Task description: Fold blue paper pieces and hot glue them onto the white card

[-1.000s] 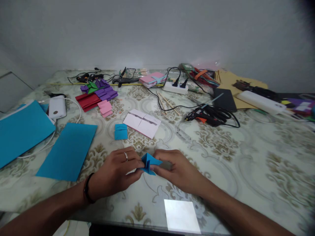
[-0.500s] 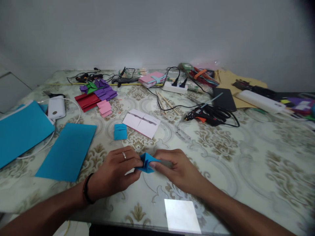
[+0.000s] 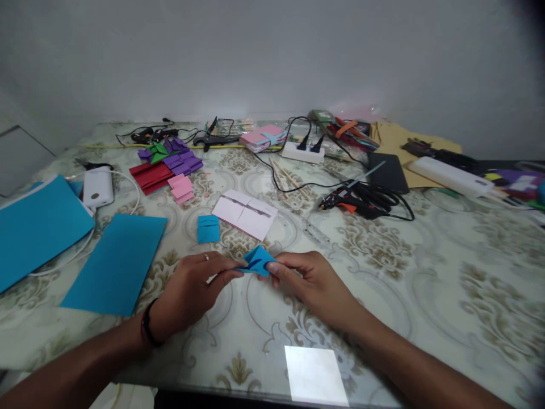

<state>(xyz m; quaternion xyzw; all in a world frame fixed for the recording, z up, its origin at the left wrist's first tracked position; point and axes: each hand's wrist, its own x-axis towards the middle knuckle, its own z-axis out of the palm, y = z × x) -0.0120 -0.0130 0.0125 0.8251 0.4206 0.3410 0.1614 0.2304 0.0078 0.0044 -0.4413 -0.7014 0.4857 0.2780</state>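
Note:
A small folded piece of blue paper [image 3: 260,261] is held between my two hands over the table, its flaps partly raised. My left hand [image 3: 193,287] pinches its left corner between thumb and fingers; a ring and a dark wristband show on that side. On the right edge, my right hand [image 3: 309,281] grips the paper with the thumb on top. Beyond my left hand lies a small folded blue square [image 3: 208,229]. Beside it rests a folded white paper [image 3: 246,213] with reddish edges below.
Blue sheets [image 3: 117,264] and a white power bank [image 3: 97,186] with a cable lie left. Folded purple [image 3: 183,162], red [image 3: 150,175] and pink papers [image 3: 181,188] sit behind. A black glue gun [image 3: 347,199], a power strip [image 3: 303,151] and a ruler [image 3: 315,232] are farther right.
Both hands have moved slightly away from me with the blue paper. Its deep central opening has turned into a flatter shape with a raised peak, and my left grip has shifted to its corner.

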